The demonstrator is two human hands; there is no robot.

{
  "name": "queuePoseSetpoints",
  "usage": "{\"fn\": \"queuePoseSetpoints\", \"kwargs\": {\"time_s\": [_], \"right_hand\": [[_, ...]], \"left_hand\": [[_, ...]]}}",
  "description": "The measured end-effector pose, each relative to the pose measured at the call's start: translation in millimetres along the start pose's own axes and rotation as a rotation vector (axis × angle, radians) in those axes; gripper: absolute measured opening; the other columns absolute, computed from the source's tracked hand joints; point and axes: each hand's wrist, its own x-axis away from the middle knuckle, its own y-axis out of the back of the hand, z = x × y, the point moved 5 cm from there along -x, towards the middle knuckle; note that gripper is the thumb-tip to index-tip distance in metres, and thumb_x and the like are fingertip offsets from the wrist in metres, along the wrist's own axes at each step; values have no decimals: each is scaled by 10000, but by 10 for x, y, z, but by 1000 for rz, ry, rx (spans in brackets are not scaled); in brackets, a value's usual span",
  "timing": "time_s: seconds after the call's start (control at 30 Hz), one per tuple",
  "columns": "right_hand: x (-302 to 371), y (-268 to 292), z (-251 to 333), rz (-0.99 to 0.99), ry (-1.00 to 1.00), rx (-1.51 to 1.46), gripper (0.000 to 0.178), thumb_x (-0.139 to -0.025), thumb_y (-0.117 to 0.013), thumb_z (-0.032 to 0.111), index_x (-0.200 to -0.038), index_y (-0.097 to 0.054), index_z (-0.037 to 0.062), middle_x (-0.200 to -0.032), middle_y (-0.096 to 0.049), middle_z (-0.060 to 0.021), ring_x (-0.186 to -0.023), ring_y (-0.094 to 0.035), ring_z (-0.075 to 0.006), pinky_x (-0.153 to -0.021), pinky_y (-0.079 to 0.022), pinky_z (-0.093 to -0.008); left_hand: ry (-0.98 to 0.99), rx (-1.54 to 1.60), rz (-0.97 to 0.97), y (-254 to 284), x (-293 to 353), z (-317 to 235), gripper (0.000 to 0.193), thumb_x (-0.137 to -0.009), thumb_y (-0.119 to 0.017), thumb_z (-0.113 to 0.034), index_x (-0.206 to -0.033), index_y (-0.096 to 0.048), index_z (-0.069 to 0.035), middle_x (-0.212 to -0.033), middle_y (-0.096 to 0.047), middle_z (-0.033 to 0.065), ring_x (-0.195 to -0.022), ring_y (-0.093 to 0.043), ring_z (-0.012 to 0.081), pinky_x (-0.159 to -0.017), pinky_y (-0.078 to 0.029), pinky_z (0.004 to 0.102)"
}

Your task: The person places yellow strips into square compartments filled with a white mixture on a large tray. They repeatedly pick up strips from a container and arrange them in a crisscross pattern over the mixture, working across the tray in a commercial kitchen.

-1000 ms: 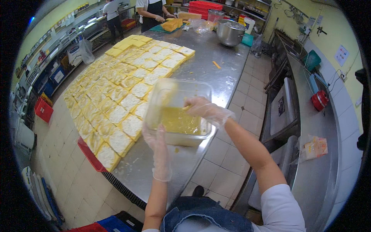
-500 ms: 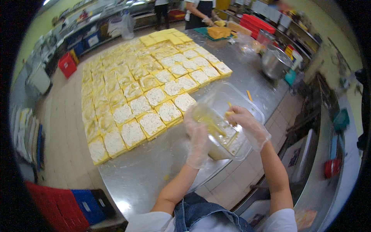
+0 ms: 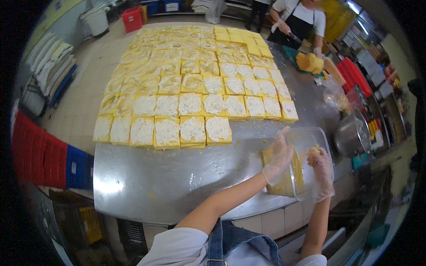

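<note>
My left hand (image 3: pixel 279 156), in a clear glove, holds the side of a clear plastic tub (image 3: pixel 278 188), its fingers stretched along the wall. Yellow food coats the inside of this tub, which looks tilted. My right hand (image 3: pixel 322 167), also gloved, is closed over the tub area, with a yellow clump (image 3: pixel 313 150) at its fingertips; what the clump is I cannot make out. A wider clear container (image 3: pixel 327 141) lies around and behind the tub. To the left are rows of square yellow bread slices (image 3: pixel 217 128), stacked and topped with white spread.
The steel table (image 3: pixel 177 190) has a shiny bare front part. A metal bowl (image 3: pixel 353 135) stands at the right. Across the table a co-worker (image 3: pixel 299 22) handles yellow food on a green tray (image 3: pixel 290 53). Red crates (image 3: pixel 37 153) and a blue crate (image 3: pixel 79 166) stand at the left.
My view has turned to the right, so the bread rows now sit squarer in it. Both hands stay at the tub. More of the co-worker shows.
</note>
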Motion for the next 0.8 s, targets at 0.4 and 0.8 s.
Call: {"fn": "queuePoseSetpoints", "kwargs": {"time_s": [0.4, 0.8], "right_hand": [[-92, -1697, 323, 215, 67, -519, 273, -825, -575, 94, -1085, -504, 46, -988, -570, -74, -902, -546, -164, -817, -442, -295], [538, -4756, 46, 826, -280, -452, 229, -840, -561, 133, -1021, -548, -9, -829, -590, -54, -703, -543, -117, -672, -439, -239]], "left_hand": [[-87, -189, -47, 1114, 128, -974, 296, -840, -611, -224, -1029, -564, -1, -952, -583, 157, -848, -585, 221, -747, -472, 329], [209, -38, -577, 4268, 712, -746, 233, -836, -604, -186, -966, -601, 7, -859, -630, 99, -776, -586, 120, -702, -460, 252]]}}
